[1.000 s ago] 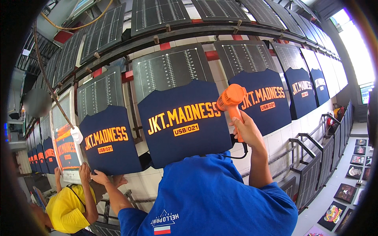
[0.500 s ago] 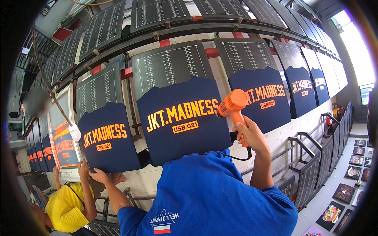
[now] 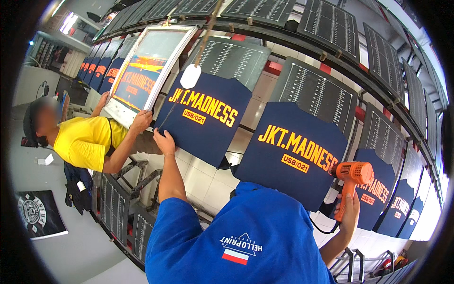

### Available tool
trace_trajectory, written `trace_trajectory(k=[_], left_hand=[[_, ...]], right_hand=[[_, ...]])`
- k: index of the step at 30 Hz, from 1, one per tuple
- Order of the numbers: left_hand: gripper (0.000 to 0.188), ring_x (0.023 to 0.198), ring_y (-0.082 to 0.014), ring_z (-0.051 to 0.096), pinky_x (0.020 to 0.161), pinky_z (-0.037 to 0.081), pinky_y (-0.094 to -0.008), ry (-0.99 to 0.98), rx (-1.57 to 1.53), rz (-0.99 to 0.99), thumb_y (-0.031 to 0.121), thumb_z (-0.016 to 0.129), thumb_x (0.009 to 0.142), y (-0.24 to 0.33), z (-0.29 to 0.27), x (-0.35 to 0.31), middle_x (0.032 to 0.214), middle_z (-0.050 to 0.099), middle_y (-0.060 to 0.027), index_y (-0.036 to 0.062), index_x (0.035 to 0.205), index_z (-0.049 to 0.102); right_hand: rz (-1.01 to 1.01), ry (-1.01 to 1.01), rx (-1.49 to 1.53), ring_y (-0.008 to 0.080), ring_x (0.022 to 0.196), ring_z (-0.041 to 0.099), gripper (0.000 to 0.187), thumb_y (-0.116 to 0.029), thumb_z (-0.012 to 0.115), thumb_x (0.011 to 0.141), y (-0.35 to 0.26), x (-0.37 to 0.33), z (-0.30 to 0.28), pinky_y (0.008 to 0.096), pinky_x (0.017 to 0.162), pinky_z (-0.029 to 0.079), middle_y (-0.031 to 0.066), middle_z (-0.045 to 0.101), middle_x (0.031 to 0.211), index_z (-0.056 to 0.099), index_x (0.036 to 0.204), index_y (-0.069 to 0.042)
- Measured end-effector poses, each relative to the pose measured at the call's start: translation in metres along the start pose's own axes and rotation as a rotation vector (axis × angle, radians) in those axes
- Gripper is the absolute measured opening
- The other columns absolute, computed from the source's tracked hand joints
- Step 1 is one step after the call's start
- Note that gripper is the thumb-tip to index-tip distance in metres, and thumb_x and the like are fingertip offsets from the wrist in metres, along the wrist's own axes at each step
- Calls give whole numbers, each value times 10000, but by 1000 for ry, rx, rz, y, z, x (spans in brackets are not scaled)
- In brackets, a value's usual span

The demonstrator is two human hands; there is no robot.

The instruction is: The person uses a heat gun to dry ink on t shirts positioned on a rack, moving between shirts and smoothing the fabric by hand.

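My right hand (image 3: pixel 349 204) is wrapped around the handle of an orange heat gun (image 3: pixel 353 172). Its nozzle points left, over the last printed letter on a navy T-shirt (image 3: pixel 279 165) stretched on a black board. A cable hangs from the grip. Out to the left, my left hand (image 3: pixel 164 143) has its fingers apart, the tips at the near left corner of another navy T-shirt (image 3: pixel 208 137). Both shirts lie print side up, with yellow-orange lettering and a small printed box below it.
Left of me, a co-worker in a yellow shirt (image 3: pixel 87 142) grips a white-framed printing screen (image 3: pixel 187 45) with both hands. A white box (image 3: pixel 190 76) dangles on a cord above the left shirt. More shirted boards (image 3: pixel 378 175) continue rightward; black ruled boards (image 3: pixel 331 28) stand behind a rail.
The view has swung left, so the shirts sit further right and more of the co-worker shows. My left hand stays at the same shirt corner; the heat gun remains by the same shirt's lettering.
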State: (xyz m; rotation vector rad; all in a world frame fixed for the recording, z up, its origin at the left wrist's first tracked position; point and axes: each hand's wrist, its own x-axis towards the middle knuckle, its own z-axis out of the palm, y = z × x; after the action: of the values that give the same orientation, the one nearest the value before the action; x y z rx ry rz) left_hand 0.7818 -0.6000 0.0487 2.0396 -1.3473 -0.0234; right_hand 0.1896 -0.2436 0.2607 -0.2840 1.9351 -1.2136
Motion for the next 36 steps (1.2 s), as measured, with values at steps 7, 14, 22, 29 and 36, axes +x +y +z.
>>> trace_trajectory(k=[7, 14, 22, 29, 36], left_hand=[[454, 1163, -449, 541, 1047, 396, -474, 21, 57, 146, 129, 584, 846, 0, 8, 22, 1206, 586, -321, -108, 1231, 542], [481, 1129, -393, 605, 997, 457, -428, -131, -182, 61, 161, 588, 943, -66, 10, 92, 1235, 594, -305, -120, 1313, 466], [500, 1184, -401, 573, 1018, 445, -442, -199, 52, 31, 222, 554, 971, -22, 29, 72, 1293, 567, -288, -61, 1375, 469], [543, 1242, -440, 497, 1092, 368, -471, -106, 109, 187, 191, 538, 959, 4, 24, 52, 1359, 505, -301, -104, 1400, 422], [390, 1214, -390, 512, 1081, 372, -455, -236, -183, 497, 92, 513, 942, 129, 6, -87, 1283, 540, -253, -100, 1282, 508]], right_hand=[[-25, -24, 36, 57, 573, 538, 357, -273, 537, 1010, 13, 8, -6, 213, 459, 470, 32, 624, 911, 525, 1291, -54], [51, 7, -25, 60, 594, 558, 338, -244, 533, 1010, -13, 4, 9, 222, 489, 490, 44, 634, 895, 537, 1277, -37], [49, 29, -26, 75, 612, 567, 363, -215, 536, 1006, -15, 0, 18, 228, 522, 506, 56, 623, 900, 519, 1288, 15], [81, -47, -44, 77, 632, 565, 377, -228, 529, 998, -25, 1, 25, 231, 545, 505, 55, 630, 912, 522, 1286, 16], [68, 5, -27, 86, 647, 568, 379, -213, 524, 987, -34, 11, 31, 243, 548, 506, 65, 618, 927, 518, 1288, 18]])
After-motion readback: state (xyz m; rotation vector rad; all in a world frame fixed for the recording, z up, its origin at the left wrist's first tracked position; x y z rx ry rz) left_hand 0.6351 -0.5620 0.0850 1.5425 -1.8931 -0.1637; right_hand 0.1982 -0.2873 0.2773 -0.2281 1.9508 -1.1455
